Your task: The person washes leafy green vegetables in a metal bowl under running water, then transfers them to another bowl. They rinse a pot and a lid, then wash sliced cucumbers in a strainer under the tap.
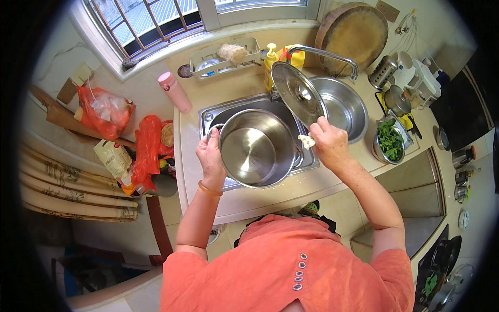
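Observation:
My left hand (211, 156) grips the side handle of a stainless steel pot (253, 156). The pot is held over the sink (234, 107), its open top facing me, and no food shows inside. My right hand (329, 140) is closed on a small whitish wad (307, 141), perhaps a cloth or scrubber. Its fingers also touch the lower edge of a glass pot lid (298, 93) with a metal rim. That lid stands tilted between the pot and a steel basin (343, 111); whether the fingers grip it I cannot tell.
A curved tap (327, 52) arches over the basin. Right of it sits a metal bowl of leafy greens (390, 142). A pink flask (175, 93) stands at the counter's left, near red plastic bags (146, 148). A yellow pump bottle (269, 64) and a round wooden chopping board (354, 39) are behind.

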`<state>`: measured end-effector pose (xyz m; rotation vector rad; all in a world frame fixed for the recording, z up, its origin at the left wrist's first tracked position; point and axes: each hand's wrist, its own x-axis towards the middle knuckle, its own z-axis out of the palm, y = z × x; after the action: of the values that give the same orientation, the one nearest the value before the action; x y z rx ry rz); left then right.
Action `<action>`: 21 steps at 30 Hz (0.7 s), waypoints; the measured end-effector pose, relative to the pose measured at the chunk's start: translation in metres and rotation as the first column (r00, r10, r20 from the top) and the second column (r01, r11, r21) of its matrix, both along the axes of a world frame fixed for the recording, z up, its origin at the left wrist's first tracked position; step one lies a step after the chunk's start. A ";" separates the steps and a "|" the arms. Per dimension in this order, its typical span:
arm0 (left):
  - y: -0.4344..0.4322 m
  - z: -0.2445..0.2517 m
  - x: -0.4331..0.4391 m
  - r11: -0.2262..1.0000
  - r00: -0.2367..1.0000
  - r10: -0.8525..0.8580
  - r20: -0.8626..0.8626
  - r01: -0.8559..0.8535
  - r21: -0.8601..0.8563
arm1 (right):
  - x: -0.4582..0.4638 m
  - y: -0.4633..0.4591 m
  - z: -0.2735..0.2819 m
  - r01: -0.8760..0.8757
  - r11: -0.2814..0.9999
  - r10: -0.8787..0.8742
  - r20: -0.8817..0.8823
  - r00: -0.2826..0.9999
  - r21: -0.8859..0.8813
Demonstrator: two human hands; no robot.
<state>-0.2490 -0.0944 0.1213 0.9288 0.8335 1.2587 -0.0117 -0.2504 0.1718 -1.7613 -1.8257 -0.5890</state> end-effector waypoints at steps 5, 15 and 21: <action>-0.008 0.026 0.004 0.464 0.644 0.642 -0.415 0.104 0.880 | 0.006 -0.008 -0.005 -0.015 0.999 0.009 -0.123 0.992 -0.049; 0.015 0.068 -0.006 0.016 0.596 0.739 -0.314 0.451 0.892 | 0.002 -0.002 -0.018 -0.025 0.999 0.016 -0.310 0.951 -0.027; 0.008 0.071 0.011 0.906 0.944 0.111 -0.311 0.032 0.421 | 0.017 -0.033 0.000 0.059 0.994 -0.029 -0.296 0.955 0.092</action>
<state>-0.2379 -0.0863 0.1927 1.5107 0.8541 1.3686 0.0050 -0.2835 0.1714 -1.7227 -1.5313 -0.4016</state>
